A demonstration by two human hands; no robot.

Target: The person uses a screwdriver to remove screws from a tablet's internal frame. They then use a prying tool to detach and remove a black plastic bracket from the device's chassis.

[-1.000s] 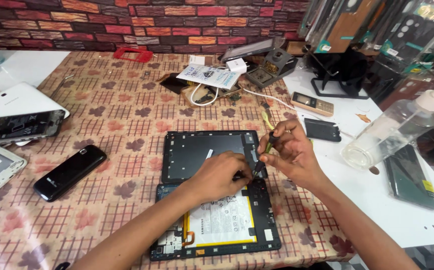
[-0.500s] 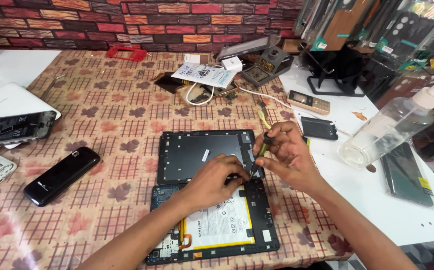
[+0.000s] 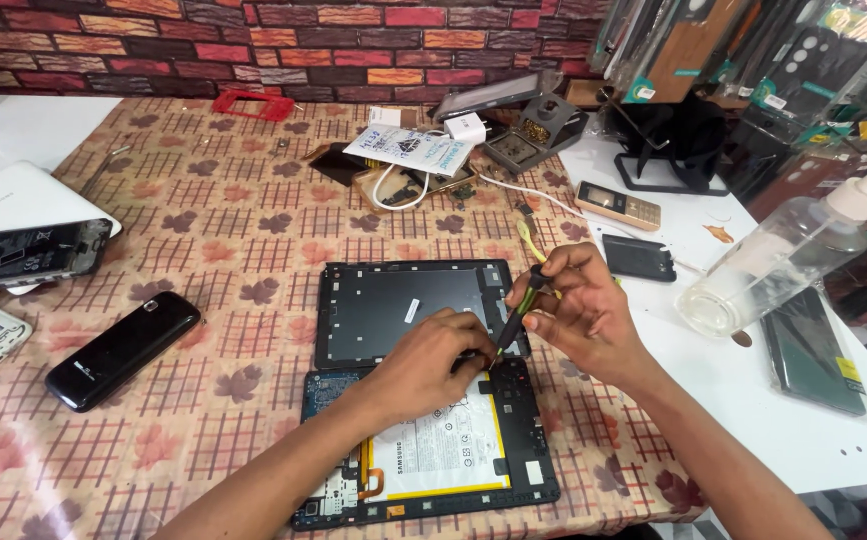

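Tablet lies opened at the near edge of the worktop, its innards up: white battery with a yellow border in the middle, circuit board along the left side. It looks light but fragile, thin and stiff at the frame, with a soft battery and small parts that would not bear pressing; the black outer frame seems the safe place to take hold. Left hand rests on the upper edge of this body, fingers curled down and pressing near the top right corner, holding nothing loose. Right hand is closed round a small screwdriver with a black and green handle, pinched between thumb and fingers, the tip angled down to that same corner just beside the left fingers. Touching the tablet on its far side lies the dark back cover, flat and inner face up. Left of these, well apart, lies a black phone. To the right, on the white part, a clear spray bottle lies on its side. Farther off sits a white charger with its cable, before the brick wall
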